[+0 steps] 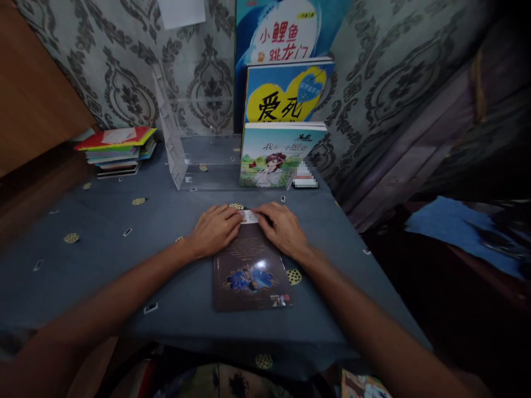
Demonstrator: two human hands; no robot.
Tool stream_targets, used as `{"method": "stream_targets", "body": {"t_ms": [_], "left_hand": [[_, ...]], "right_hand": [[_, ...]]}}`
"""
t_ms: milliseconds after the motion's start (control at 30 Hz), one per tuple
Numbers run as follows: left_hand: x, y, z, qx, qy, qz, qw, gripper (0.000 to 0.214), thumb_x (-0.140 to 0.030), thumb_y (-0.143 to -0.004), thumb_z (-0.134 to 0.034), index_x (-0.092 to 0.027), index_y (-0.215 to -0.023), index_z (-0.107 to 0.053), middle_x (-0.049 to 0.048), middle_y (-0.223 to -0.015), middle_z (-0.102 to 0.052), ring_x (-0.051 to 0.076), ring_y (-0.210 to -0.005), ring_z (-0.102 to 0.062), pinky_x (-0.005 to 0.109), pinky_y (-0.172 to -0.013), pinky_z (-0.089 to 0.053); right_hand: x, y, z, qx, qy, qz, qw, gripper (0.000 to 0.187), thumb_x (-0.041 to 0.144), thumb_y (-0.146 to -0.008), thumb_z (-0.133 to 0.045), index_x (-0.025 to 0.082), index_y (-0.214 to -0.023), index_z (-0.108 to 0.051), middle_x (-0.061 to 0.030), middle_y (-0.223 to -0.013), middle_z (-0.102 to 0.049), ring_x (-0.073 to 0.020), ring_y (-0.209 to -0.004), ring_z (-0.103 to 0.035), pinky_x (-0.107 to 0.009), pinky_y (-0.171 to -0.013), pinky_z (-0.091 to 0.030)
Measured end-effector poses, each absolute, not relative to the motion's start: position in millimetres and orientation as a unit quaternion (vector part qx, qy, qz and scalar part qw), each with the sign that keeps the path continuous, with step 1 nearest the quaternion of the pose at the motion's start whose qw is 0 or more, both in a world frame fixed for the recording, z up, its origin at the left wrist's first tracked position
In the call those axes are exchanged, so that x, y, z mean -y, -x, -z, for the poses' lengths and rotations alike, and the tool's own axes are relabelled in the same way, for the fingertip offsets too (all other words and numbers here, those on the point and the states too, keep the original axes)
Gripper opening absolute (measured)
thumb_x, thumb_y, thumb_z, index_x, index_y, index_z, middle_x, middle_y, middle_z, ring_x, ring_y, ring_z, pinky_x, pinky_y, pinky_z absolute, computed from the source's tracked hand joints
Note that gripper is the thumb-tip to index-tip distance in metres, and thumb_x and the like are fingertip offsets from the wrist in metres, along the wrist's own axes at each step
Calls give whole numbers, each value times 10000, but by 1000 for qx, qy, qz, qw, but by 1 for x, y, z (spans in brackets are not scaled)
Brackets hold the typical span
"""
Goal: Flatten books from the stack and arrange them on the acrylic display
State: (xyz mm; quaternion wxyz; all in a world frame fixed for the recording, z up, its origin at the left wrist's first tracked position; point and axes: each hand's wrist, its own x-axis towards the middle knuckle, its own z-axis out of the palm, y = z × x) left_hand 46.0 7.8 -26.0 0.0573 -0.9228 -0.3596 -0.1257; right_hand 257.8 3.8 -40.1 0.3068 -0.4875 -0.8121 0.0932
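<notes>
A dark glossy book (251,273) lies flat on the blue-grey tablecloth (124,265) in front of me. My left hand (213,229) rests on its far left corner with the fingers curled down. My right hand (282,226) lies on its far right corner, fingers bent. Both sets of fingertips meet at a small white label (249,216) on the book's far edge and pinch or press it.
A clear acrylic stand (182,149) holds three upright picture books (280,155) against the patterned wall. A stack of colourful books (118,150) sits at the back left. The table's right edge (373,265) drops to a dark floor.
</notes>
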Motion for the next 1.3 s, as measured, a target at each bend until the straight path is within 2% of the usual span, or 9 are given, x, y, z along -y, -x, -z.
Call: {"method": "stream_targets", "body": {"t_ms": [200, 467, 700, 1033, 1300], "left_hand": [[-3, -49, 19, 411, 904, 81, 90, 330, -302, -1026, -362, -144, -1036, -651, 103, -983, -639, 231, -966, -566, 345, -816, -474], [0, -50, 15, 428, 896, 70, 91, 325, -299, -1026, -365, -156, -1001, -656, 98, -992, -636, 226, -931, -572, 318, -718, -465], [0, -51, 12, 427, 895, 60, 113, 297, -292, -1017, -389, -152, -986, -649, 87, -987, -636, 223, -941, -564, 320, -761, -456], [-3, -48, 19, 410, 902, 95, 98, 293, -284, -1010, -387, -146, -1029, -644, 96, -1013, -619, 236, -955, -543, 356, -815, -442], [-6, -46, 17, 389, 912, 84, 100, 289, -280, -1003, -398, -142, -1029, -651, 99, -1014, -620, 233, -943, -546, 349, -798, -454]], "right_hand": [[-5, -262, 39, 802, 507, -89, 303, 246, 182, -932, -476, 209, -1030, -699, -81, -987, -730, -256, -940, -631, -383, -850, -465], [-7, -266, 41, 806, 497, -88, 310, 240, 176, -925, -479, 203, -1013, -701, -84, -969, -729, -260, -939, -637, -386, -844, -483], [-10, -267, 43, 809, 467, -105, 342, 237, 169, -917, -486, 207, -998, -706, -77, -963, -736, -252, -942, -637, -381, -848, -497], [-10, -269, 45, 814, 464, -101, 336, 248, 186, -919, -486, 208, -1028, -707, -78, -980, -738, -249, -948, -640, -391, -868, -499], [-10, -269, 45, 816, 457, -96, 340, 236, 211, -924, -492, 213, -1019, -708, -74, -989, -744, -249, -942, -648, -390, -853, -503]]}}
